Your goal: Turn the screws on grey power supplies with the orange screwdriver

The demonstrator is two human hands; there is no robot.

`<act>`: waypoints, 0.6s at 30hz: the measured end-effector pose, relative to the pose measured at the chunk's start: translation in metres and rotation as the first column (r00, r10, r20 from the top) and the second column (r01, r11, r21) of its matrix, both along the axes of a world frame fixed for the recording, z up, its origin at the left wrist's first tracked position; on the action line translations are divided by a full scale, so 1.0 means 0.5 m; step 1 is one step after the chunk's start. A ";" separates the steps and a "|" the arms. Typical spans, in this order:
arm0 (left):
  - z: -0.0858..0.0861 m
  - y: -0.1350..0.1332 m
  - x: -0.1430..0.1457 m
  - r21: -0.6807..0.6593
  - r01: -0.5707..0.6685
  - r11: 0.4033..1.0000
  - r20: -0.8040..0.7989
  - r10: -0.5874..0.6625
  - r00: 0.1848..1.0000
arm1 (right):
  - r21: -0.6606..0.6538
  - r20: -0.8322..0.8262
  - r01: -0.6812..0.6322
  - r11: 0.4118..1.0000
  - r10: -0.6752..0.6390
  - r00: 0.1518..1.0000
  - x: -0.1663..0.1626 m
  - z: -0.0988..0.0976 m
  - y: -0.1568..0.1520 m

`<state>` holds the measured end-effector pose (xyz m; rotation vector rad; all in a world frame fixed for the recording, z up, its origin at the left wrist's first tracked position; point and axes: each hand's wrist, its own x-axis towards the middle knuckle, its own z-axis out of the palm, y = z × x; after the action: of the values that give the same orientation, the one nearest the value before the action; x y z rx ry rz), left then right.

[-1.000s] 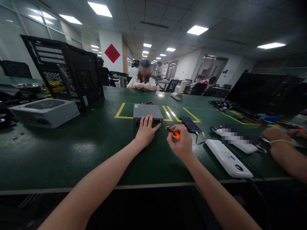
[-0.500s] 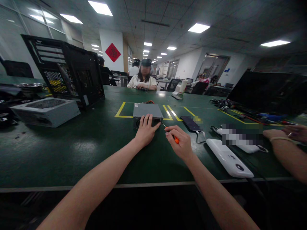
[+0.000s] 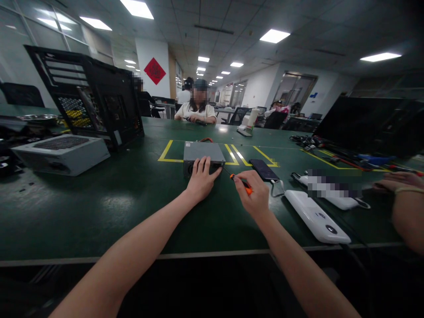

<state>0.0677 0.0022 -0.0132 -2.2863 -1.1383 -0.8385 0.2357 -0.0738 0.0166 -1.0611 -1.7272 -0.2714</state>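
A grey computer power supply (image 3: 204, 151) lies on the green table in front of me. My left hand (image 3: 200, 181) rests against its near face, fingers spread, with the tips reaching the top edge and the thumb side near the right corner. My right hand (image 3: 253, 194) pinches an orange-and-black screwdriver (image 3: 248, 190). Its thin shaft points left toward the lower right corner of the near face. Whether the tip touches a screw there is too small to make out.
Left stand a black computer case (image 3: 115, 106) and another power supply (image 3: 66, 154). Right lie a phone (image 3: 263, 169), a white power bank (image 3: 318, 216) with a cable, and another person's hand (image 3: 399, 181). Yellow tape (image 3: 172, 160) marks the table; a person (image 3: 198, 108) sits opposite.
My right hand has drawn slightly back to the right with the screwdriver. My left hand stays on the power supply. The other person's hand at the right has shifted.
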 end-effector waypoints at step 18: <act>0.002 -0.004 0.002 0.005 0.000 1.000 0.009 0.000 1.000 | 0.208 0.086 -0.010 0.978 -0.008 0.996 -0.005 -0.005 0.018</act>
<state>0.0688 -0.0001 -0.0123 -2.2812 -1.1388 -0.8518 0.2331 -0.0649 0.0139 -0.9068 -1.7332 -0.4932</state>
